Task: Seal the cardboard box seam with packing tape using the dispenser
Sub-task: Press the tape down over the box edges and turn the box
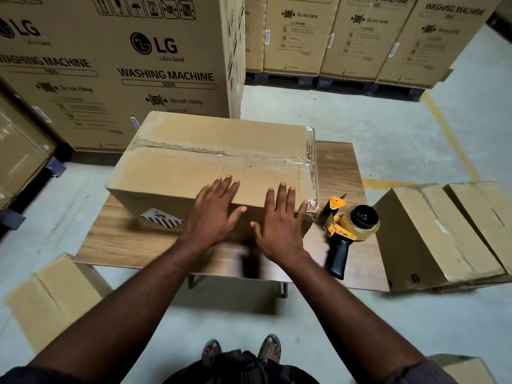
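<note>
A brown cardboard box [194,159] lies on a low wooden table [133,239]. Clear tape runs along its top seam [249,159] and crumples over the right end. My left hand [214,212] and my right hand [279,223] hover flat, fingers spread, over the box's near top edge; neither holds anything, and whether they touch the box is unclear. The yellow tape dispenser [347,228] with a black handle and a tape roll lies on the table right of the box, a short way from my right hand.
Tall washing-machine cartons [116,65] stand behind the table and along the back on pallets. Smaller cardboard boxes sit at the table's right [432,239], on the floor at lower left [52,297] and lower right [468,370]. My shoes [241,350] show below.
</note>
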`<state>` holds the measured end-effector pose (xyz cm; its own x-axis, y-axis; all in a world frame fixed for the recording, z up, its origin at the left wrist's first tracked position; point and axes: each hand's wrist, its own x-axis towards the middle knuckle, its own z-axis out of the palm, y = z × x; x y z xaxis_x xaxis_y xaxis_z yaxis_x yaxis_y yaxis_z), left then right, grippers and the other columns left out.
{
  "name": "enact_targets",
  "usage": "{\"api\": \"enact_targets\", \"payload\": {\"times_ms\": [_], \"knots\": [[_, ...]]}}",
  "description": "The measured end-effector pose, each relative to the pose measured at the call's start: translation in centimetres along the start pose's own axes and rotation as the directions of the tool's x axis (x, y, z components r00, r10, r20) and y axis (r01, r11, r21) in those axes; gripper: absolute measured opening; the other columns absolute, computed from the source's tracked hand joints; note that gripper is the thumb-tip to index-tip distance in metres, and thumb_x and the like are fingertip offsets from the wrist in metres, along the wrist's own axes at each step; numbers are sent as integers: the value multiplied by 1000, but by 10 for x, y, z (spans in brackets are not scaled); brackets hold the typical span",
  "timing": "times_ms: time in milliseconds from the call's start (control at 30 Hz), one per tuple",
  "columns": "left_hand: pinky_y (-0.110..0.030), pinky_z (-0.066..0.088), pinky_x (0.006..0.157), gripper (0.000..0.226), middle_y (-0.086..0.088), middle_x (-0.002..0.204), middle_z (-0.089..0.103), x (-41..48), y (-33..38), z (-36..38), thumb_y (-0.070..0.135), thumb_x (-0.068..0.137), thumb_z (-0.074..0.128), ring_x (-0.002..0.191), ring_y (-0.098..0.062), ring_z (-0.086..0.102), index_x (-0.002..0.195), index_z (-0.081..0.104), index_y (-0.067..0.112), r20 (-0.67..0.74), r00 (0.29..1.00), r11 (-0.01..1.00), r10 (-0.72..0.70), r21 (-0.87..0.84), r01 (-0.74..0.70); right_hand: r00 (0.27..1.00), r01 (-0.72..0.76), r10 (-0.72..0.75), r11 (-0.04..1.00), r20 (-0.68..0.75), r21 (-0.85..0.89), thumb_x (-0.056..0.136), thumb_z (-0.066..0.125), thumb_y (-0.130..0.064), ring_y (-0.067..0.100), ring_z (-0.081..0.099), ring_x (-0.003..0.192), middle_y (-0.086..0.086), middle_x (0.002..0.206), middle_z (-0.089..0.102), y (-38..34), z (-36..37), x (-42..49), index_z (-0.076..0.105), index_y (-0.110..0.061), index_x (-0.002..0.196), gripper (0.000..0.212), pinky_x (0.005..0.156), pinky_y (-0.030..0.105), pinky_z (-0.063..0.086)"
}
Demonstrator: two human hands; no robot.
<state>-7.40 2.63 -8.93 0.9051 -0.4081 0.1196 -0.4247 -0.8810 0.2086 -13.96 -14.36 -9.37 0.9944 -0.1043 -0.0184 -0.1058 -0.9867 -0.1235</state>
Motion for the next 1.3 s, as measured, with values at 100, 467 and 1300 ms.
{"api": "enact_targets", "payload": {"times_ms": [100, 467, 1300], "knots": [[-40, 14, 121, 65, 0, 163, 21, -2, -12, -3, 50, 99, 42, 150, -19, 18, 156, 23, 24, 0, 1000, 1000, -25, 14, 25, 997, 22, -20, 1000, -71, 22, 97, 32, -58, 37, 3, 153, 17, 166, 5, 9, 4, 8, 19, -14, 157, 75, 117, 64, 6], [-44, 15, 120, 66, 0, 163, 23, 12, -57, -22, 52, 97, 46, 149, -20, 22, 155, 26, 27, 22, 986, 986, -164, -2, 165, 991, -114, 122, 982, -46, 150, 101, 35, -46, 36, 4, 153, 12, 166, 12, 35, -20, 81, 26, -13, 153, 62, 119, 64, 4], [-32, 14, 121, 52, 0, 160, 31, -13, -115, -32, 40, 99, 32, 148, -23, 24, 149, 40, 29, 21, 992, 955, -122, -270, 123, 961, 187, -237, 935, 140, 300, 90, 37, -65, 39, -26, 147, 18, 163, -20, -132, -2, 52, 2, -11, 158, 94, 110, 74, -10]]}}
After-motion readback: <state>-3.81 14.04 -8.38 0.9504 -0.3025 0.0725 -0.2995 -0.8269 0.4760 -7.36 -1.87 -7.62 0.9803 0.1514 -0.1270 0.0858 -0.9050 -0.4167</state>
